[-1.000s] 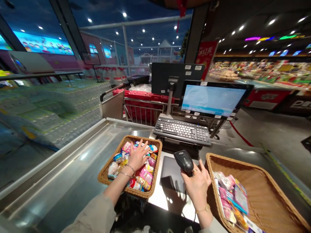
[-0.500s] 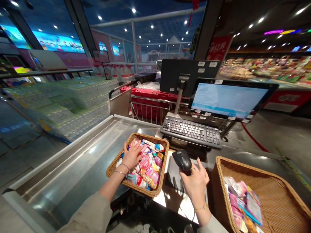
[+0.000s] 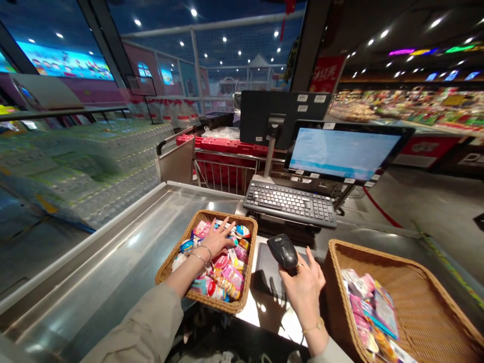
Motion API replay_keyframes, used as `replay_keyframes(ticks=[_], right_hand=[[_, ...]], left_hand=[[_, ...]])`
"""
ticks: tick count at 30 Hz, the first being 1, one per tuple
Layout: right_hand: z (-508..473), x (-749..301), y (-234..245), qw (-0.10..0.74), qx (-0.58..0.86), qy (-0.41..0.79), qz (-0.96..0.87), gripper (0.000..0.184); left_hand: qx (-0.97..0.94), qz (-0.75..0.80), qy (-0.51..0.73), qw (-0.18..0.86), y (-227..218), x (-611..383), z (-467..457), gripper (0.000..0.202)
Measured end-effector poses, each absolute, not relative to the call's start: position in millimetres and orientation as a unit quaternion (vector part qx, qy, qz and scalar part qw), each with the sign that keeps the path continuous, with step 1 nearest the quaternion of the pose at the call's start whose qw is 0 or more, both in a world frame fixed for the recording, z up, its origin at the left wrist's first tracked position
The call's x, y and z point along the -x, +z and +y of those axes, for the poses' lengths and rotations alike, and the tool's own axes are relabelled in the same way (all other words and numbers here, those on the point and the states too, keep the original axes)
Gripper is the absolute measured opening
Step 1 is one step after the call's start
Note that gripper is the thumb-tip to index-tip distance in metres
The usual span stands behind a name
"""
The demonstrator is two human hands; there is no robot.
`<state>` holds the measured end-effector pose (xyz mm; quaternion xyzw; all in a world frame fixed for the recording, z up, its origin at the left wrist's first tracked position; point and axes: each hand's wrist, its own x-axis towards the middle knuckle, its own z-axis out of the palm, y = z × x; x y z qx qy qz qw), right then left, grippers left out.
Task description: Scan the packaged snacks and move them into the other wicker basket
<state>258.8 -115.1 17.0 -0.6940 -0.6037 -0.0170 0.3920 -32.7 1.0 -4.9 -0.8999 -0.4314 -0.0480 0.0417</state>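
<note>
The left hand (image 3: 218, 243) is spreading its fingers over small packages (image 3: 232, 275) in the smaller basket (image 3: 249, 267), near left of the keyboard (image 3: 289, 201), perhaps for broad reach across the loose pile, though whether it is pinching anything I cannot tell. The right hand (image 3: 304, 287) is grasping a black scanner (image 3: 283, 250) just in front of the keyboard, its head projecting past the fingers, presumably to leave it unobstructed. The larger basket (image 3: 427, 307) is standing near right of the keyboard, probably keeping its packages (image 3: 372, 307) separate, while the lit monitor (image 3: 342, 154) is rising behind the keyboard, likely angled for reading.
</note>
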Motion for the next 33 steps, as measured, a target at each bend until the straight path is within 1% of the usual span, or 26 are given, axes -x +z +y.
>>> replay_keyframes(ticks=[2,7,14,20,27,33], right_hand=[[-115,-259,17,0.39,0.696,-0.015,-0.603,0.028],[-115,-260,15,0.391,0.696,-0.017,-0.602,0.03],[-115,-258,11,0.388,0.693,-0.015,-0.608,0.027],[-116,-255,12,0.389,0.688,-0.009,-0.613,0.025],[-120,-254,16,0.395,0.681,-0.011,-0.617,0.026],[-122,-258,17,0.401,0.684,-0.011,-0.609,0.025]], left_hand=[[0.906,-0.421,-0.033,0.026,-9,31,6,0.029],[0.909,-0.417,0.006,-0.002,-18,32,13,0.041],[0.903,-0.429,-0.01,-0.019,-23,39,22,0.042],[0.902,-0.429,-0.03,-0.036,-24,45,27,0.03],[0.896,-0.44,-0.008,-0.059,-18,46,26,0.031],[0.895,-0.444,-0.012,-0.044,-11,52,24,0.019]])
